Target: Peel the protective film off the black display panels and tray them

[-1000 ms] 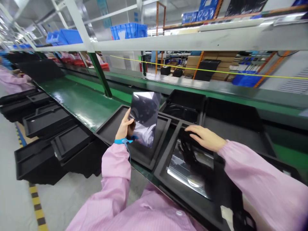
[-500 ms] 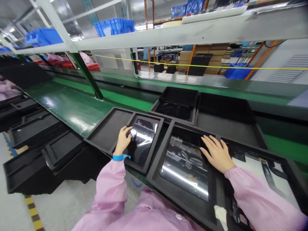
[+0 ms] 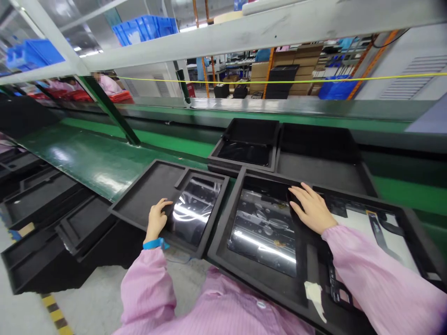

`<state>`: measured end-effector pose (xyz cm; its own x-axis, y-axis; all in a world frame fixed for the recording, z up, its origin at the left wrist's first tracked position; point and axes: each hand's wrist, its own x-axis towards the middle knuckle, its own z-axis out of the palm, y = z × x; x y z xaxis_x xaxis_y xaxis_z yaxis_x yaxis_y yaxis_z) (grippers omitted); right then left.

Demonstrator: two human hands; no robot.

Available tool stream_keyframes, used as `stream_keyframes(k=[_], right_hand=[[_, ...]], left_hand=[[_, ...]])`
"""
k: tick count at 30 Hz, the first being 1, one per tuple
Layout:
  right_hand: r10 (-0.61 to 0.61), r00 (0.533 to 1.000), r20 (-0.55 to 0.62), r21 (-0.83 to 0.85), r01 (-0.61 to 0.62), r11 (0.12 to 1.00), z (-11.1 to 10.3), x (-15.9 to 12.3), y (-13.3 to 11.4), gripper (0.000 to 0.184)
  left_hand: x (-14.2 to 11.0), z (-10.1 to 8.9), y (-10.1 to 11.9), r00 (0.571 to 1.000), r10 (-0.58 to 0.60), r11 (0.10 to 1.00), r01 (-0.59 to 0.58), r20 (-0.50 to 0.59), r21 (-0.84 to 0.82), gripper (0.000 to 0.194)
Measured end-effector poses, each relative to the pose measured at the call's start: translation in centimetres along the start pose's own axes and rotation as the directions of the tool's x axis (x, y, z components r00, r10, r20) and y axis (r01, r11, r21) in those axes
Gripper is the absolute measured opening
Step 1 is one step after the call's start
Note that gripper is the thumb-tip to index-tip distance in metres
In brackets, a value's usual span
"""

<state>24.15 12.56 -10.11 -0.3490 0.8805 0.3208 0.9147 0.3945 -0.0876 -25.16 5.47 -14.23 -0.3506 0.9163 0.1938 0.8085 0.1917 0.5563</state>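
Note:
My left hand (image 3: pixel 158 219) is at the left side of a glossy black screen panel (image 3: pixel 195 209), which lies in the right compartment of a black foam tray (image 3: pixel 145 184). Its fingers are loosely bent, with a gap between thumb and forefinger, and nothing shows between them. My right hand (image 3: pixel 312 208) rests with fingers stretched out at the upper right edge of another glossy panel (image 3: pixel 263 228). That panel has bubble-like marks on its surface and sits in a larger foam tray (image 3: pixel 223 232). Beyond my right wrist, a whitish panel with a flex cable (image 3: pixel 375 228) lies in the same tray.
Behind stand two more foam trays, one holding a dark panel (image 3: pixel 244 152), the other (image 3: pixel 324 172) at right. A green bench (image 3: pixel 87 153) runs left. Stacked foam trays (image 3: pixel 42 200) stand lower left. A white shelf beam (image 3: pixel 209 44) and yellow cord (image 3: pixel 230 82) cross above.
My left hand has drawn back left from over the screen panel to its edge. My right hand stays at the larger tray's panel. The whole view has shifted slightly.

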Motion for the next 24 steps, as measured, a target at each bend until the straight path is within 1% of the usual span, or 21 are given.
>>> stream_keyframes(k=[2, 3, 4, 5, 6, 7, 8, 9, 10, 11, 12, 13, 14, 15, 16, 17, 18, 20, 22, 24], right_hand=[[-0.035, 0.999, 0.000, 0.005, 0.035, 0.999, -0.7, -0.1, -0.9, 0.047], [-0.062, 0.998, 0.003, 0.011, 0.062, 0.998, -1.2, -0.1, -1.7, 0.045], [-0.116, 0.993, 0.017, 0.025, 0.115, 0.993, -1.9, -0.1, -2.9, 0.042], [-0.204, 0.978, 0.049, 0.052, 0.202, 0.978, -2.6, 0.0, -4.3, 0.039], [-0.321, 0.942, 0.098, 0.095, 0.312, 0.945, -3.4, 0.1, -6.0, 0.037], [-0.445, 0.880, 0.163, 0.148, 0.425, 0.893, -4.3, 0.2, -7.8, 0.036], [-0.550, 0.802, 0.233, 0.203, 0.513, 0.834, -5.0, 0.4, -9.6, 0.038], [-0.600, 0.743, 0.297, 0.236, 0.552, 0.800, -5.5, 0.6, -11.1, 0.040], [-0.610, 0.712, 0.349, 0.246, 0.559, 0.792, -5.9, 1.0, -12.3, 0.041], [-0.571, 0.726, 0.384, 0.220, 0.528, 0.820, -6.0, 1.5, -13.0, 0.040], [-0.496, 0.770, 0.401, 0.167, 0.471, 0.866, -5.8, 2.1, -13.1, 0.036], [-0.400, 0.824, 0.401, 0.103, 0.393, 0.914, -5.5, 2.8, -12.7, 0.031], [-0.293, 0.874, 0.387, 0.039, 0.303, 0.952, -5.0, 3.6, -11.8, 0.029], [-0.180, 0.912, 0.369, -0.023, 0.203, 0.979, -4.4, 4.3, -10.5, 0.031], [-0.080, 0.934, 0.349, -0.068, 0.110, 0.992, -3.8, 5.0, -9.1, 0.034], [-0.009, 0.944, 0.331, -0.088, 0.041, 0.995, -3.3, 5.6, -7.6, 0.038], [0.031, 0.947, 0.319, -0.088, -0.003, 0.996, -2.8, 6.0, -6.2, 0.040], [0.053, 0.950, 0.308, -0.047, -0.041, 0.998, -2.1, 6.4, -4.3, 0.047], [0.064, 0.950, 0.306, 0.006, -0.069, 0.998, -1.7, 6.5, -3.4, 0.055], [0.079, 0.947, 0.311, 0.066, -0.104, 0.992, -1.4, 6.5, -3.4, 0.061]], left_hand=[[-0.3, -0.5, -0.8, 1.000, -0.006, 1.000, 0.005, -0.006, -0.011, 0.016], [-0.3, -0.7, -1.0, 1.000, -0.008, 1.000, 0.008, -0.009, -0.015, 0.018], [-0.2, -0.8, -1.0, 1.000, -0.009, 1.000, 0.008, -0.009, -0.019, 0.019], [0.2, -0.8, -1.0, 1.000, -0.007, 1.000, 0.007, -0.006, -0.022, 0.020], [0.6, -0.6, -0.8, 1.000, -0.004, 1.000, 0.004, 0.001, -0.024, 0.021], [1.2, -0.5, -0.5, 1.000, -0.001, 1.000, 0.001, 0.010, -0.025, 0.022], [1.8, -0.2, -0.1, 1.000, 0.003, 1.000, -0.003, 0.021, -0.026, 0.023], [2.3, 0.0, 0.3, 0.999, 0.006, 1.000, -0.005, 0.033, -0.028, 0.023], [2.8, 0.3, 0.7, 0.999, 0.007, 1.000, -0.006, 0.043, -0.030, 0.024], [3.1, 0.5, 1.0, 0.999, 0.006, 0.999, -0.004, 0.051, -0.033, 0.024], [3.3, 0.7, 1.3, 0.998, 0.001, 0.999, 0.001, 0.055, -0.036, 0.025], [3.3, 0.8, 1.5, 0.998, -0.005, 0.999, 0.007, 0.056, -0.039, 0.025], [3.2, 0.9, 1.6, 0.998, -0.013, 0.999, 0.016, 0.054, -0.044, 0.026], [3.1, 1.0, 1.8, 0.998, -0.024, 0.998, 0.027, 0.050, -0.051, 0.026], [2.8, 1.0, 2.0, 0.998, -0.036, 0.997, 0.039, 0.043, -0.059, 0.027], [2.5, 1.0, 2.2, 0.998, -0.049, 0.996, 0.051, 0.034, -0.070, 0.028], [2.2, 1.1, 2.5, 0.998, -0.062, 0.994, 0.064, 0.023, -0.084, 0.029], [1.2, 1.1, 3.7, 0.997, -0.076, 0.989, 0.077, 0.010, -0.123, 0.032], [0.0, 1.3, 5.5, 0.998, -0.056, 0.981, 0.060, 0.028, -0.184, 0.032], [-1.6, 1.6, 7.8, 0.997, 0.002, 0.963, 0.021, 0.083, -0.267, 0.030]])
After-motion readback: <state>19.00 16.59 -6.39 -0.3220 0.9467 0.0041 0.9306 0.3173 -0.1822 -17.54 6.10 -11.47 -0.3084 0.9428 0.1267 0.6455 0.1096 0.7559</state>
